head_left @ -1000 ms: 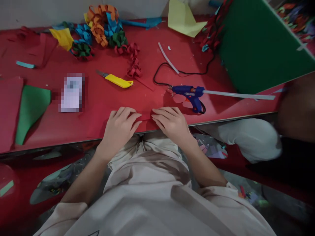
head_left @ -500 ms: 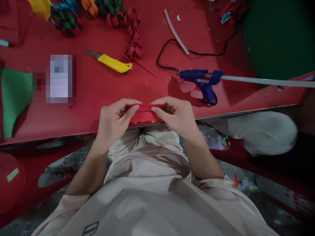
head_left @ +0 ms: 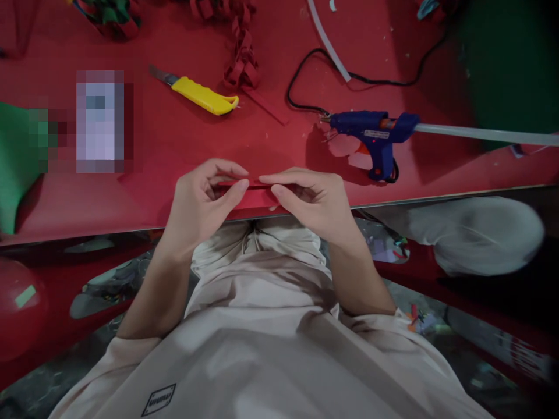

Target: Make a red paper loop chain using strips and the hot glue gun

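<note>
My left hand and my right hand face each other at the table's near edge. Between them is a red sheet, paper-like, with a folded upper edge. Each hand is closed on one end of the fold, thumb in front and fingers behind. The fingertips of the two hands are a small distance apart. Part of the sheet is hidden by the hands. To the right of my right hand lies a blue glue gun with a long pale glue stick in its back.
A yellow utility knife, its blade out, lies beyond my left hand. Curled red strips are at the back. A black cord loops near a loose glue stick. Another person's knee is under the table's right side.
The view has shifted, so the tabletop things sit higher in the picture. Both hands keep hold of the red sheet, with their fingers lifted slightly from the fold and a little more spread.
</note>
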